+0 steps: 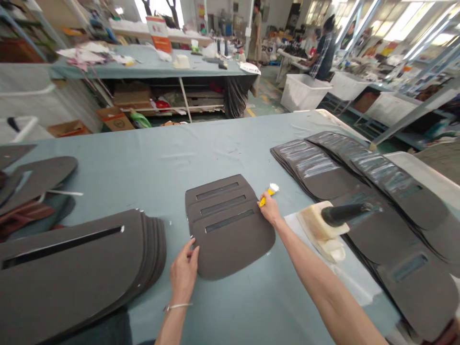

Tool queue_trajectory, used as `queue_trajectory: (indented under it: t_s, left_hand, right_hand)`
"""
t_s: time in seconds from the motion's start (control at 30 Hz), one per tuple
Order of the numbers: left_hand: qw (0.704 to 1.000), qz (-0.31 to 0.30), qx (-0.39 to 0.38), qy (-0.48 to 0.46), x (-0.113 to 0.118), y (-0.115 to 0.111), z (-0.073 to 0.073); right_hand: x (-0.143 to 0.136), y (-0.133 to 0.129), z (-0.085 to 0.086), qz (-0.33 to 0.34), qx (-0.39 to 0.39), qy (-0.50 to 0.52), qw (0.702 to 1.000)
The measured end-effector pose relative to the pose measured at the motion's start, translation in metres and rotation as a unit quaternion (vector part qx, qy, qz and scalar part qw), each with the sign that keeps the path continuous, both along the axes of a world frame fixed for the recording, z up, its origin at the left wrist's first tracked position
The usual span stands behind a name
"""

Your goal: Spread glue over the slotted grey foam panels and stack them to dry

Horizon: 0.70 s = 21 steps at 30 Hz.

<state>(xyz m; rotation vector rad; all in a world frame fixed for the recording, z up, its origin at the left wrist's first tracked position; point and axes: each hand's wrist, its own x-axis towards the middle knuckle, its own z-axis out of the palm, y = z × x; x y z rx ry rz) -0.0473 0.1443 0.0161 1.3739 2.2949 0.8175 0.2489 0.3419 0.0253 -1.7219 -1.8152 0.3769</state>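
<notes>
Overlapping dark grey-brown panels (233, 249), each with a long narrow slot, lie on the blue-covered table in front of me. My left hand (185, 268) touches their left edge, with thumb and fingers closed at the rim. At their right edge is my right hand (269, 209), wrapped round the yellow handle of a small brush (272, 189) whose white bristles point up and away. To the right of my right forearm stands a cream-coloured container (314, 220) with a dark cylinder (345, 213) leaning out of it, on a white sheet (355, 275).
A thick stack of slotted panels (86, 278) lies at the left. On the right, overlapping piles of panels (391, 230) carry whitish streaks. Beyond this table (143, 158) stand another worktable (143, 67), white bins (304, 91) and people (325, 48).
</notes>
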Motion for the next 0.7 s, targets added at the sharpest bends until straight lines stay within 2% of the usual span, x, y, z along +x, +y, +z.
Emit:
queue_trajectory:
  t_s: [0.7]
  left_hand:
    - [0.999,-0.004,0.050,0.001,0.0037,0.0011,-0.0032]
  right_hand:
    - [-0.0045,0.0016,0.0002,0.001,-0.015,-0.088,0.996]
